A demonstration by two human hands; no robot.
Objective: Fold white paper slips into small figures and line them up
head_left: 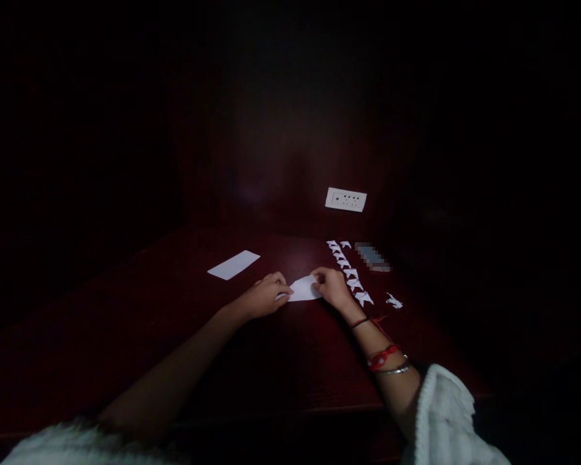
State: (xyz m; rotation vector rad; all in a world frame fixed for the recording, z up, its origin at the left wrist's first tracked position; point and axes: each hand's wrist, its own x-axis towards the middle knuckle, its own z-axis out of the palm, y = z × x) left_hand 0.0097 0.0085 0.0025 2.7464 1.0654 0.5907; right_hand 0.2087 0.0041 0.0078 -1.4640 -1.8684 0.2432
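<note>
A small white paper piece (304, 290) lies folded on the dark red table (174, 336), pinched from both sides. My left hand (264, 296) grips its left tip with curled fingers. My right hand (333, 288) holds its right edge between thumb and fingers. Red and silver bracelets sit on my right wrist. Just right of my right hand runs a row of several small folded white paper figures (349, 271), with one more folded figure (394, 301) apart to the right.
A flat white paper rectangle (234, 265) lies on the table to the left rear. A white wall socket plate (346, 199) is on the dark panel behind. A blurred flat object (372, 257) rests beyond the row. The surroundings are very dark.
</note>
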